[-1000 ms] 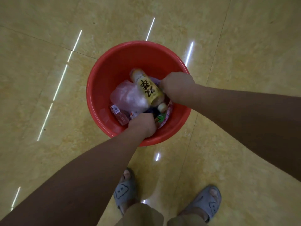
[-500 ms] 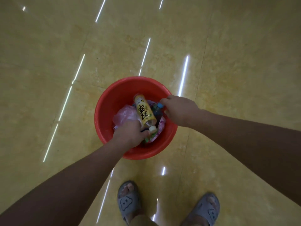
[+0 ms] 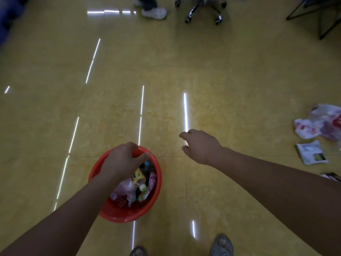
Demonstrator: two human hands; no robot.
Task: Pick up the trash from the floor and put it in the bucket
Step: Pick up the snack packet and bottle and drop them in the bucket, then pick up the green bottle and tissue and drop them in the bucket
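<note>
The red bucket (image 3: pixel 112 213) stands on the yellow floor at lower left, filled with a yellow-labelled bottle (image 3: pixel 137 177), a pink plastic bag (image 3: pixel 124 189) and wrappers. My left hand (image 3: pixel 120 162) reaches over it and its fingers curl round the far rim. My right hand (image 3: pixel 200 145) hovers above bare floor to the right of the bucket, fingers loosely bent, holding nothing. On the floor at the far right lie a crumpled white and red plastic bag (image 3: pixel 321 124), a white packet (image 3: pixel 311 152) and another scrap (image 3: pixel 330 177) at the frame edge.
An office chair base (image 3: pixel 201 8) and a person's white shoe (image 3: pixel 154 12) are at the far top. Black frame legs (image 3: pixel 313 15) stand at top right. My feet in grey slippers (image 3: pixel 222 245) are at the bottom.
My right hand left the bucket and moved right over the floor. My left hand shifted from the trash to the far rim. The view rose, showing trash at the right.
</note>
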